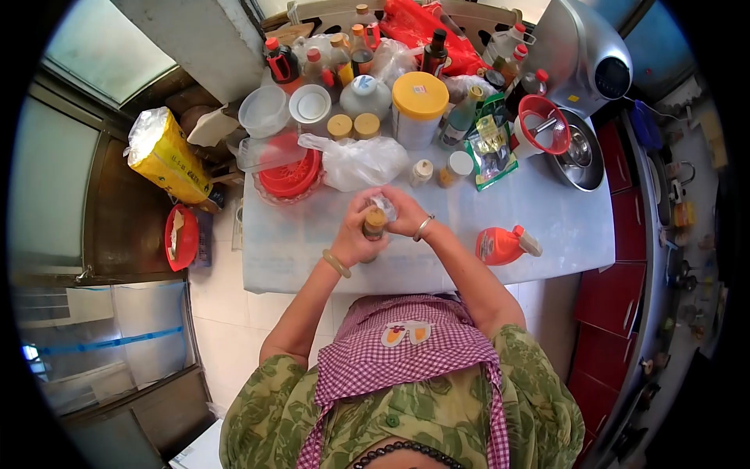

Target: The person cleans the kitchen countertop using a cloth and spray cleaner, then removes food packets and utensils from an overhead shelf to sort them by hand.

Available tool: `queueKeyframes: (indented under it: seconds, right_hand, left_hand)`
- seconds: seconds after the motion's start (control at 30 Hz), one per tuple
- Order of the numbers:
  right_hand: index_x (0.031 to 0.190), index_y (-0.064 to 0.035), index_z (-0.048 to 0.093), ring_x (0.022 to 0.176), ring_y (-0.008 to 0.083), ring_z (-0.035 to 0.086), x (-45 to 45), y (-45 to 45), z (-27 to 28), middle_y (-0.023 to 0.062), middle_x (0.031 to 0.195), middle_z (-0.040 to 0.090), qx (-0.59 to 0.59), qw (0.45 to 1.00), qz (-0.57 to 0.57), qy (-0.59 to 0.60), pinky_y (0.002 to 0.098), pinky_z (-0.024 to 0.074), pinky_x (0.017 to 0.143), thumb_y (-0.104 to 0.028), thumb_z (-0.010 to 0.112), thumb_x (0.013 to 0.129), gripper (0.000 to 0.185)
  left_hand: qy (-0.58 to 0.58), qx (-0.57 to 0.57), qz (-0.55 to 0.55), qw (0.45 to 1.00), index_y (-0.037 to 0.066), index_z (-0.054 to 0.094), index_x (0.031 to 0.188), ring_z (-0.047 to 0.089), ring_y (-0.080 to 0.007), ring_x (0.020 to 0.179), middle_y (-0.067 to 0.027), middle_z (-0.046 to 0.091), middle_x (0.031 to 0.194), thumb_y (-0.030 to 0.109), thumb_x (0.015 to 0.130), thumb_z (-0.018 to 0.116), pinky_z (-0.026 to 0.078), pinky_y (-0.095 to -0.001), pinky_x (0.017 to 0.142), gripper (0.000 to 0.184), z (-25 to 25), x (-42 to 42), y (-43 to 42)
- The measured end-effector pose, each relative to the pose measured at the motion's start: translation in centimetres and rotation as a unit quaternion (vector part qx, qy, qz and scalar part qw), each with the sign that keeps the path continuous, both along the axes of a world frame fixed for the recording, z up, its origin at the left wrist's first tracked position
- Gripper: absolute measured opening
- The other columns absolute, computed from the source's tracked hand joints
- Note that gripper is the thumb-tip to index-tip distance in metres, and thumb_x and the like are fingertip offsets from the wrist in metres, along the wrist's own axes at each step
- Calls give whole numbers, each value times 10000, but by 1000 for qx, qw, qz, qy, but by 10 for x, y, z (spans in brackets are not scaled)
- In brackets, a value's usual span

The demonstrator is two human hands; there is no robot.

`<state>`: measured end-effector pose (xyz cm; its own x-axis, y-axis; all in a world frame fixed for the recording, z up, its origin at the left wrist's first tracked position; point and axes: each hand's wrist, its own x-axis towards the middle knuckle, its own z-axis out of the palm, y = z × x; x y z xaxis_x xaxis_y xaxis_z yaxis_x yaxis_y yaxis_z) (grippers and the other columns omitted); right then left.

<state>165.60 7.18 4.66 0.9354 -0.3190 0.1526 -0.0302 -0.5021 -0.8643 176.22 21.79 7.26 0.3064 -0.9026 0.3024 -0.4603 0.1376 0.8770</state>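
Your left hand (pixel 354 238) is wrapped around a jar (pixel 374 226) with a yellowish lid, above the near part of the counter (pixel 437 215). Your right hand (pixel 406 211) pinches a crumpled white wad (pixel 382 205) against the top of it; you can't tell whether that's cloth or plastic. Just beyond your hands lies a white bag (pixel 363 162), and well to their right you have an orange spray bottle (pixel 498 245) near the counter's front edge.

A yellow-lidded tub (pixel 419 109) beside two small jars (pixel 353 127), near a red strainer (pixel 544 127).
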Motion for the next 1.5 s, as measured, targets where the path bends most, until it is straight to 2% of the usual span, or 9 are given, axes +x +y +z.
queueKeyframes:
  seconds: [0.13, 0.43, 0.57, 0.73, 0.9, 0.97, 1.1, 1.27, 1.5]
  right_hand:
    - [1256, -96, 508, 1087, 293, 581, -7, 1, 4, 118, 1186, 599, 46, 989, -37, 137, 359, 456, 945, -152, 751, 659, 647]
    - [1134, -130, 534, 948, 345, 624, 12, -8, -95, 129, 995, 655, -61, 921, -385, 8, 391, 498, 794, -130, 752, 668, 514]
    - [1219, -111, 489, 1000, 371, 597, 28, -7, -142, 151, 1085, 626, -86, 909, -407, 19, 405, 492, 834, -127, 741, 675, 599]
    - [1321, -25, 403, 1040, 359, 580, 7, 15, -107, 186, 1209, 555, -122, 906, -403, 42, 395, 485, 882, -118, 717, 691, 711]
    - [1266, -7, 471, 903, 285, 608, -55, 33, -110, 162, 1111, 575, -120, 945, -302, 36, 380, 506, 823, -104, 655, 752, 555]
    - [1187, -21, 536, 825, 262, 625, -81, 49, -115, 130, 1025, 611, -4, 954, -276, 119, 381, 522, 746, -82, 619, 764, 435]
    - [1060, -50, 599, 760, 300, 629, -150, 69, -104, 126, 840, 642, -27, 956, -230, 177, 394, 514, 681, -127, 591, 789, 282]
    - [983, -54, 625, 768, 315, 634, -245, 84, -90, 131, 834, 653, -12, 942, -270, 198, 410, 506, 690, -176, 570, 781, 242]
    - [1032, -57, 623, 813, 321, 635, -371, 98, -130, 123, 851, 670, 11, 911, -321, 257, 418, 505, 731, -181, 575, 763, 300]
  left_hand:
    - [-12, -14, 70, 997, 89, 613, 1016, 439, -341, 1260, -138, 439, 1349, 34, 614, 716, 412, -400, 990, 418, 4, -11, 5]
    - [13, -87, 238, 967, 46, 547, 909, 596, -297, 1044, -129, 611, 1010, -5, 672, 699, 450, -383, 917, 286, -18, 30, -17]
    - [43, -94, 265, 959, 42, 542, 910, 602, -249, 1021, -100, 602, 962, -3, 696, 706, 462, -356, 877, 272, -30, 47, -29]
    - [77, -60, 314, 944, 56, 540, 962, 551, -134, 841, -34, 574, 973, 47, 689, 793, 464, -278, 759, 372, -26, 57, -34]
    - [156, -59, 276, 946, 59, 545, 1057, 459, -75, 754, 19, 503, 921, 57, 680, 821, 425, -234, 671, 467, -75, 70, -29]
    - [147, -14, 253, 956, 55, 513, 1130, 462, -101, 810, -1, 487, 991, 79, 676, 820, 426, -251, 728, 549, -75, 71, -21]
    - [33, -76, 326, 942, -16, 319, 1386, 443, -277, 1220, -167, 432, 1350, 66, 697, 816, 329, -405, 1068, 853, -69, 55, -9]
    - [52, 2, 391, 919, -29, 521, 1204, 544, -230, 1068, -122, 584, 1165, 121, 884, 642, 412, -366, 975, 374, -69, 13, 52]
    - [164, 157, 172, 959, 9, 598, 905, 548, -113, 794, -40, 594, 827, 106, 918, 566, 456, -256, 752, 102, -56, -137, 80]
